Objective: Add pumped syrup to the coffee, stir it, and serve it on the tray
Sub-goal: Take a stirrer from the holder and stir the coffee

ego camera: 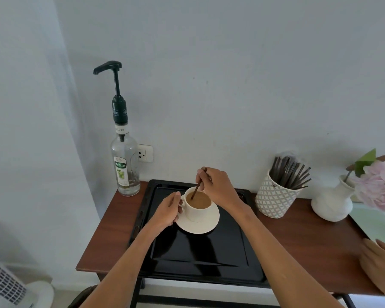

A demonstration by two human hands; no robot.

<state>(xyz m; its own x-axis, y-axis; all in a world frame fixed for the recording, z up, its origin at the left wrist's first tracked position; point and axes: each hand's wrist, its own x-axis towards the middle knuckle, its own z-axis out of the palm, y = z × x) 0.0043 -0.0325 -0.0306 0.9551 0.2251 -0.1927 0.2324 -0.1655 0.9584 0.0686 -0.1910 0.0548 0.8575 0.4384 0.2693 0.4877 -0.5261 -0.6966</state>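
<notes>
Worktop [298,236]: one brown wooden top against a pale wall; it carries everything below.
Tray [198,252]: one black tray, centre of the worktop, its near edge overhanging toward the person.
Bottle [125,165]: one clear syrup bottle with a tall pump, upright at the tray's far-left corner, apart from both hands.
Vase [333,203]: one white vase with pink flowers, far right.
Holder [276,201]: one patterned cup just right of the tray, holding a bundle of dark sticks too many to count.
Third hand [380,263]: a further hand rests at the worktop's right edge, not engaged.
Saucer [200,225]: one white saucer, lying on the far half of the tray.
Cup [196,213]: one white cup on the saucer, filled with light-brown coffee, handle to the left.
Left hand [169,212]: grip curled about the handle side, steadying the cup.
Right hand [218,187]: grip pinched on the stick's top end, directly above and behind the cup.
Stick [197,188]: one dark stirrer, long axis steeply tilted, top toward the right hand, lower end in the coffee.
Step in hand: stirring, by judgement; the cup already sits on the tray.
Key relation: coffee lies just below and left of the right grip, so the stirring turns on that hand.
</notes>
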